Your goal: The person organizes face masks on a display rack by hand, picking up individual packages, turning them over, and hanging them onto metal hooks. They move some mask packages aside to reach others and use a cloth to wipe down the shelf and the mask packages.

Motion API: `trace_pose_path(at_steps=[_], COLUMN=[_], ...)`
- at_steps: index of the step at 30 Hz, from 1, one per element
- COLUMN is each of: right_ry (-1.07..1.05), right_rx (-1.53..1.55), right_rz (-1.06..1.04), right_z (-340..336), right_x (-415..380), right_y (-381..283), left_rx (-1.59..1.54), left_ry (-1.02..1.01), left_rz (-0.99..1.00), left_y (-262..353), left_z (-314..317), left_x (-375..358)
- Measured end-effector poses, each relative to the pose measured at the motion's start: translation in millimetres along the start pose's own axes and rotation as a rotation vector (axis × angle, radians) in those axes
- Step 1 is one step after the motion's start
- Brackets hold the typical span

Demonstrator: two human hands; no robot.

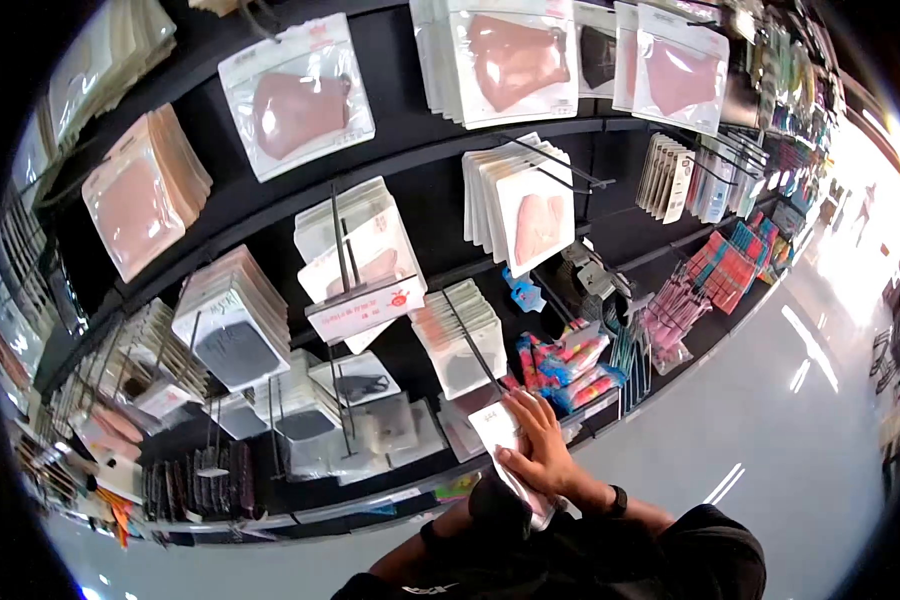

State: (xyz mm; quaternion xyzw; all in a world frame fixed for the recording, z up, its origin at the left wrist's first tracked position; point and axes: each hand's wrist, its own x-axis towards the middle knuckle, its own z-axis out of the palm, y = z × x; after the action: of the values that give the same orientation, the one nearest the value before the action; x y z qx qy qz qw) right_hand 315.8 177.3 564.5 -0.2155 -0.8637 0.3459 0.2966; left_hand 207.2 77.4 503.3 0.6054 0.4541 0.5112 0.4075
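Observation:
Low in front of my body is a white flat packet (492,424) with a pinkish part showing, like the face mask packs on the rack. My right hand (538,452) lies across it, its fingers and thumb pressed on the packet's face; a dark watch is on that wrist. My left hand (470,512) is at the packet's lower left side, beside something black. Its fingers are hidden, so its grip cannot be made out. Just above my right hand hang packs with dark grey masks (460,365) on a hook.
A black display rack (420,215) fills the view, its long metal hooks (470,340) sticking out towards me. Pink mask packs (515,60) hang along the top. Colourful packets (570,365) hang right of my hands. A shiny grey floor (730,400) runs along the right.

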Motion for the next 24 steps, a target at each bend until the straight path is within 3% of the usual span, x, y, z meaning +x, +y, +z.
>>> trace_pose_path(at_steps=[4,9,14,17,20,21,22,24], right_ry=[-0.08,-0.063,0.219,0.294,0.204,0.037,-0.151,-0.231], right_rx=[0.125,-0.12,-0.21,0.066,0.926,1.087,0.89,0.972], right_rz=[-0.074,-0.033,-0.069,-0.019,0.109,0.168,0.2,0.374], right_z=[-7,-21,-33,-37,-39,-47,-58,-58], right_x=[3,-3,-2,-12,-18,-21,-23,-34], right_y=[-9,-24,-2,19,38,41,43,34], left_rx=[-0.005,0.009,0.037,0.044,0.061,0.06,0.051,0.039], left_ry=[0.008,0.153,0.284,0.372,0.477,0.508,0.53,0.545], left_rz=[-0.059,-0.11,-0.064,0.017,0.087,0.106,0.121,0.134], left_y=[10,21,40,56,74,78,80,80], left_z=[-15,-21,-29,-37,-47,-48,-46,-41], left_x=[-6,-22,-18,6,17,21,22,27])
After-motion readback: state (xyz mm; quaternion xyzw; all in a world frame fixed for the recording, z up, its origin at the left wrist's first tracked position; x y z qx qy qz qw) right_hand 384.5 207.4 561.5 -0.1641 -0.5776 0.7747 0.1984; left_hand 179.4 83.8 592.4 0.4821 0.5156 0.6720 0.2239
